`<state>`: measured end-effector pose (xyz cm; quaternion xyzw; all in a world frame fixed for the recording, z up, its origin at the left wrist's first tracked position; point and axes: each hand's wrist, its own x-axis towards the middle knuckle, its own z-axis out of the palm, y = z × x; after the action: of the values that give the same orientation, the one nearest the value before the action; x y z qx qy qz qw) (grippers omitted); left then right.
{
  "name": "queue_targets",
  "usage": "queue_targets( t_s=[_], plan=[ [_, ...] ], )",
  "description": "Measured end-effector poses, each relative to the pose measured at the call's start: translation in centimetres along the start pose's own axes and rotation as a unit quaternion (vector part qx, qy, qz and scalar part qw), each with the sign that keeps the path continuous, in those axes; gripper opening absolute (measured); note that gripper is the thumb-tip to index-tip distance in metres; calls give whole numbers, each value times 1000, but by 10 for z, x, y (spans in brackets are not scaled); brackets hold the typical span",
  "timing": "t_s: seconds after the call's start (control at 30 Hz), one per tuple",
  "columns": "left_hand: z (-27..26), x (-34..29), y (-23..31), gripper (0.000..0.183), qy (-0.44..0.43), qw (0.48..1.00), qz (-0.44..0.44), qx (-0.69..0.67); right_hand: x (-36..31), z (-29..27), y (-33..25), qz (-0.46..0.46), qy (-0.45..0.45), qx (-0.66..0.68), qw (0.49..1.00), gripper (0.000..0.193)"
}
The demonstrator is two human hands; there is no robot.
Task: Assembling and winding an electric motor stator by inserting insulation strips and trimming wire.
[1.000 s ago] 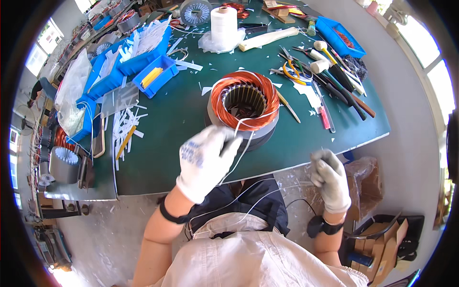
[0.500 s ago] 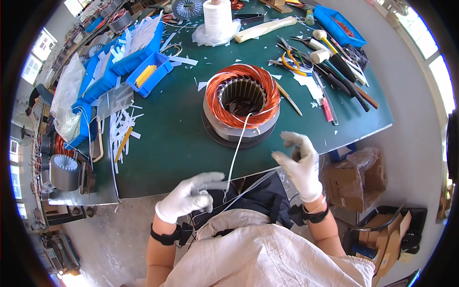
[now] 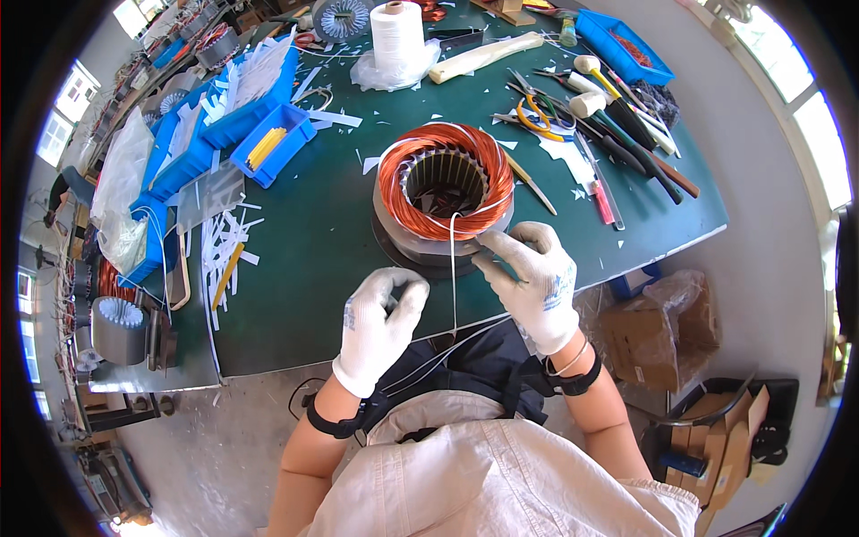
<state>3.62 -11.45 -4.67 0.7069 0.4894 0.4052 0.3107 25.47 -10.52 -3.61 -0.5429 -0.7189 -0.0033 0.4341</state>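
A motor stator (image 3: pixel 394 215) with a ring of copper windings (image 3: pixel 403 210) stands upright near the table's front edge. White cord (image 3: pixel 455 277) comes off the front of the windings and hangs straight down over the edge. My left hand (image 3: pixel 371 327), in a white glove, is left of this cord and below the stator. Its fingers are curled to the thumb; anything in them is hidden. My right hand (image 3: pixel 541 286), also gloved, is at the stator's lower right. Its thumb and forefinger are a little apart, the forefinger's tip at the stator's side; whether it touches, I cannot tell.
Blue bins (image 3: pixel 277 148) with paper strips and yellow sticks stand left on the green table (image 3: pixel 304 295). A white cord spool (image 3: pixel 398 40) is at the back. Mallets, pliers (image 3: pixel 537 112) and a pink-handled blade (image 3: pixel 601 201) lie right. A cardboard box (image 3: pixel 644 345) is below.
Both hands have moved up toward the stator. The left fingers, stretched out beside the cord before, are now curled. The right hand has come left to the stator. The cord hangs straighter.
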Motion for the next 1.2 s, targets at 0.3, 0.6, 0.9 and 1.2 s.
queue_targets(
  t_s=[0.3,0.6,0.9,1.2],
  plan=[
    [9,12,-1,47,-240,786,-306,-480,11,-8,-4,-70,-39,-48,996,19],
    [5,14,0,51,-227,801,-299,-466,15,-5,-2,-86,-65,-21,994,17],
    [11,16,41,21,-108,884,-263,-370,8,-33,-34,-35,-140,187,972,14],
    [3,22,12,37,121,848,409,315,17,-15,-29,120,-162,311,929,9]
  ],
)
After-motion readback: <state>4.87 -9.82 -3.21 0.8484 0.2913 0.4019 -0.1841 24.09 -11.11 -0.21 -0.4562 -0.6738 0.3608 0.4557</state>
